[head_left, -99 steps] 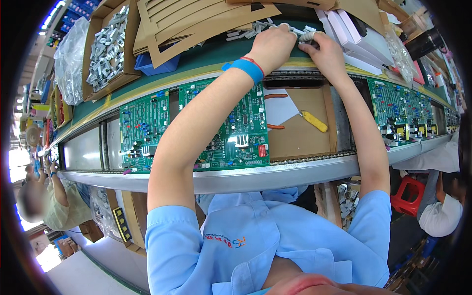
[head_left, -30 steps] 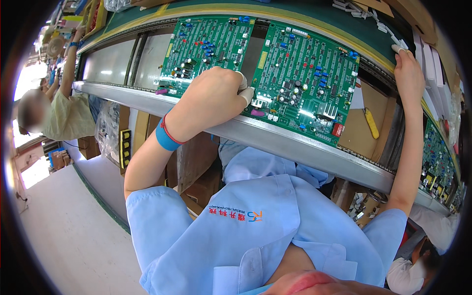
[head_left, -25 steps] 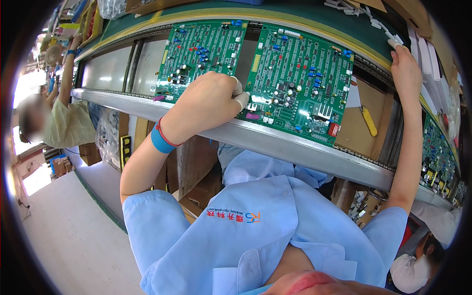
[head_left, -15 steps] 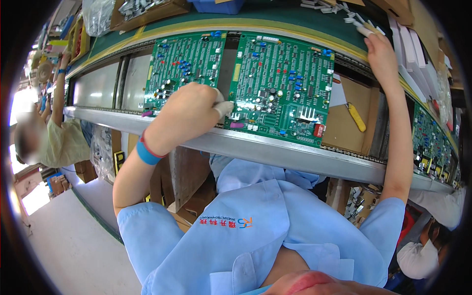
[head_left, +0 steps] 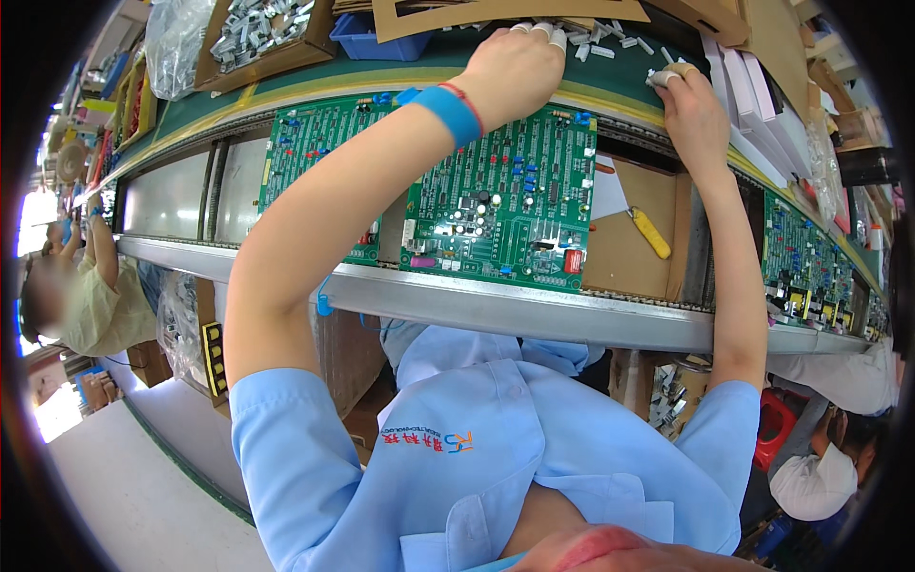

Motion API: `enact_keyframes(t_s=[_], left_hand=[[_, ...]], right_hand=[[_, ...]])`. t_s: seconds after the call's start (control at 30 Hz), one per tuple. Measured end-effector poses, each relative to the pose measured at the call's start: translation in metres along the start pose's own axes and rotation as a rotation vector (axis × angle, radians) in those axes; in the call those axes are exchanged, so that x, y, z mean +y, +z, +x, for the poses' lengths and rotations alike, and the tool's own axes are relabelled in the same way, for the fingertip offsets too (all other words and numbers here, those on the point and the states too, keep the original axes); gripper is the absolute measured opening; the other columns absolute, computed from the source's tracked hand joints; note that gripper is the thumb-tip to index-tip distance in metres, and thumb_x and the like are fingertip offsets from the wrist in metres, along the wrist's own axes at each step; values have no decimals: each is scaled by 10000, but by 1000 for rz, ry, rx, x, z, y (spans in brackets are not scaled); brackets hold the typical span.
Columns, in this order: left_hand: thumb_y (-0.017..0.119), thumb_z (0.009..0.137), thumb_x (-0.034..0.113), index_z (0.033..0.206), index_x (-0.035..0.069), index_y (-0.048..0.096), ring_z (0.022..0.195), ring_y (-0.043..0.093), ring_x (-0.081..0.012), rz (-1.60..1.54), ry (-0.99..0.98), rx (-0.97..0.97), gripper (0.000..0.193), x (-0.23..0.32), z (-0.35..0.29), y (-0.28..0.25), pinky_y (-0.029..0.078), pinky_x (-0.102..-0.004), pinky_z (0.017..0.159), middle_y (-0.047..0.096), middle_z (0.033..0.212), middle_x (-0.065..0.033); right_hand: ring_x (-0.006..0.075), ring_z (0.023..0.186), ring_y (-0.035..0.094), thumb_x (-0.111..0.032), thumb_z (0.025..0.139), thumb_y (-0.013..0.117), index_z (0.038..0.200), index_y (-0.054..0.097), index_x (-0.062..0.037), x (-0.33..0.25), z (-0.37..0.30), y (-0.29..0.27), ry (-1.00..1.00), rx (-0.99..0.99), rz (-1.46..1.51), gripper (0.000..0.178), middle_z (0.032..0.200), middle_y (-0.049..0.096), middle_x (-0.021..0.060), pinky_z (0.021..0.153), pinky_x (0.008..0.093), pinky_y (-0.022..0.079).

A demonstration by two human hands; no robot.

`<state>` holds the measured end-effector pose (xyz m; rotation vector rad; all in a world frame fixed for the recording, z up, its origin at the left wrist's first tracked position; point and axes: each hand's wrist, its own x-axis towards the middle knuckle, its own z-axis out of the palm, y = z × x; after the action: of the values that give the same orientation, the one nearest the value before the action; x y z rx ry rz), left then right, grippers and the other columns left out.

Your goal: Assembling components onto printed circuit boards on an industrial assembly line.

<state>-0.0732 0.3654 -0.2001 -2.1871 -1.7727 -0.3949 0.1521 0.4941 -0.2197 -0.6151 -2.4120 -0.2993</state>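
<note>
Along the front of the green-topped workbench (head_left: pixel 610 88) runs a conveyor line with a silver metal rail (head_left: pixel 534 308), bending off at both ends until details blur. Two green circuit boards lie on it: the nearer-to-middle board (head_left: pixel 505 205) is covered at its upper left by the worker's left forearm (head_left: pixel 334 205), and the left-hand board (head_left: pixel 303 153) is largely hidden behind that same arm.

Right of them, a shallow cardboard tray (head_left: pixel 620 272) sits below rail level, holding a white sheet (head_left: pixel 610 195) and a yellow-handled tool (head_left: pixel 651 234); one tip of an orange handle (head_left: pixel 604 169) peeps out by the board's edge. Beyond the line, a cardboard box (head_left: pixel 253 73), cut off at the top, is heaped with grey metal-looking pieces (head_left: pixel 262 29). Beside it a slotted cardboard sheet (head_left: pixel 429 21) overhangs a blue bin (head_left: pixel 381 48), whose contents I can't see.

The left hand (head_left: pixel 519 71) reaches over, white-capped fingers curled down among loose pale grey blocks (head_left: pixel 600 51) at the back; I can't tell whether they grip one. The right hand (head_left: pixel 696 119) has its capped fingertips drawn close together beside those blocks, and whether a piece is pinched there is unclear.
</note>
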Motion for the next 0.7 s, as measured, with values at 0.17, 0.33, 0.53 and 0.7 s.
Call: enact_keyframes(t_s=[0.17, 0.33, 0.53, 0.7], left_hand=[[626, 720, 6, 864, -5, 642, 909, 629, -308, 129, 19, -18, 146, -1, 13, 10, 531, -392, 771, 622, 907, -149], [627, 745, 42, 867, 7, 673, 922, 637, -304, 133, -48, -35, 135, -1, 11, 7, 569, -385, 728, 634, 938, -165], [596, 794, 5, 880, 2, 614, 865, 632, -325, 3, -147, -44, 88, -3, -7, -15, 525, -424, 726, 625, 853, -186], [637, 793, 64, 946, -17, 640, 803, 675, -264, -418, -185, 173, 173, -18, -50, -85, 544, -345, 670, 681, 848, -158]], right_hand=[[258, 858, 617, -74, 807, 650, 879, 625, -55, 6, -1, -1, 1, -38, 7, 78, 927, 605, 56, 665, 351, 526], [286, 808, 623, -77, 809, 651, 913, 615, -61, 14, -2, 0, 10, -64, 71, 111, 921, 610, 70, 639, 369, 523], [335, 851, 606, -107, 838, 634, 956, 608, -55, 1, 0, 1, 171, -161, 109, 131, 967, 622, 112, 665, 392, 493], [243, 727, 592, -145, 835, 642, 1050, 644, -70, 10, 1, -5, 259, -290, 409, 228, 892, 606, 94, 643, 342, 472]])
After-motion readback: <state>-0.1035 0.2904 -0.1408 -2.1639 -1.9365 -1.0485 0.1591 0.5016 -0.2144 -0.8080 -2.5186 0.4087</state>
